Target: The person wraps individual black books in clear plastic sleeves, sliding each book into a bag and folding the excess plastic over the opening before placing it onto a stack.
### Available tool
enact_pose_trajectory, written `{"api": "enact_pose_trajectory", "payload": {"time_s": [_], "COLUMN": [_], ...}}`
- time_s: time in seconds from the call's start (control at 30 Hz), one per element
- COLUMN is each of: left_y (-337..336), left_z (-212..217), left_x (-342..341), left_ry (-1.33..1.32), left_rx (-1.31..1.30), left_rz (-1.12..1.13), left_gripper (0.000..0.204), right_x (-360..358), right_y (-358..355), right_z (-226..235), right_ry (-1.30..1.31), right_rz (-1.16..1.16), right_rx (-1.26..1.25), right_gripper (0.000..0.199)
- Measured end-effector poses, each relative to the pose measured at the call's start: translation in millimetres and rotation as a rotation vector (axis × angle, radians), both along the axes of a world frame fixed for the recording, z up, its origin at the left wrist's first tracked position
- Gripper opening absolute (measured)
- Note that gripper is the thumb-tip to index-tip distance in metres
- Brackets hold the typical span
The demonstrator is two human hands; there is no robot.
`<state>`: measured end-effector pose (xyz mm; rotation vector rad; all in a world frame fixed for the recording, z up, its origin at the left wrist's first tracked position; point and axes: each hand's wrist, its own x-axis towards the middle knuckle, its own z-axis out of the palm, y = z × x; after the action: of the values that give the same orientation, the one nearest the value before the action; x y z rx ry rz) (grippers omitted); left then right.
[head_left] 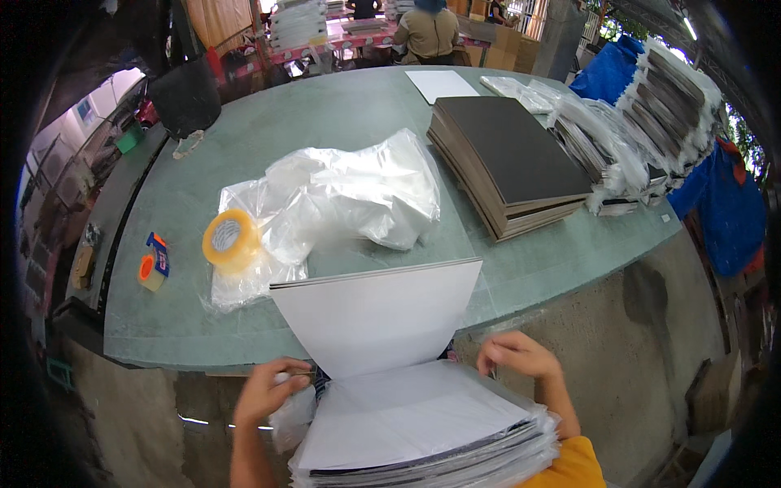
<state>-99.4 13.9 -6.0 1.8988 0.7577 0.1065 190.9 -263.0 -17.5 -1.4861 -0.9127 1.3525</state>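
My left hand (272, 389) is closed, with a crumpled clear plastic bag (293, 416) hanging from its curled fingers. On the other side, my right hand (517, 355) has its fingers bent inward; whether anything is in them is hidden. Between the hands, a few white boards (378, 317) stand on edge, tilted back by the table's near edge. A thick stack of plastic-sleeved boards (423, 415) lies in front of my body, a pale face on top and dark layers along its near edge.
The green table (342, 106) holds clear plastic sleeves (350, 191), a yellowish tape roll (231, 240), a tape dispenser (154, 264) and a stack of dark boards (512, 154). Wrapped bundles (602, 146) sit at the right, a white sheet (442, 85) farther back. A person (429, 34) sits beyond.
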Motion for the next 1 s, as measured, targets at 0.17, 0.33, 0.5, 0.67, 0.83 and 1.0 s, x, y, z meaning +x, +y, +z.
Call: {"api": "enact_pose_trajectory", "payload": {"time_s": [0.17,0.33,0.5,0.67,0.83,1.0], "left_y": [-39,-45,-57,-55,-43,-18], "left_z": [51,-158,-82,36,36,46], "left_x": [31,42,90,107,89,85], "left_ry": [-0.105,0.092,-0.173,-0.743,-0.523,-0.742], "left_rx": [-0.450,0.010,0.114,0.065,-0.422,-0.318], "left_rz": [-1.074,-0.558,-0.264,-0.239,-0.119,0.198], "left_gripper": [0.028,0.024,0.031,0.046,0.056,0.059], "right_x": [-59,-38,-62,-63,-66,-59], "right_y": [49,43,88,109,95,74], "right_z": [-1,-178,-75,4,18,-12], "right_ry": [0.222,-0.412,-0.604,-0.132,0.027,0.004], "right_rz": [0.981,0.581,0.764,0.098,-0.224,0.198], "right_rx": [0.458,-0.155,-0.248,0.194,0.429,0.229], "right_gripper": [0.050,0.065,0.072,0.036,0.037,0.045]}}
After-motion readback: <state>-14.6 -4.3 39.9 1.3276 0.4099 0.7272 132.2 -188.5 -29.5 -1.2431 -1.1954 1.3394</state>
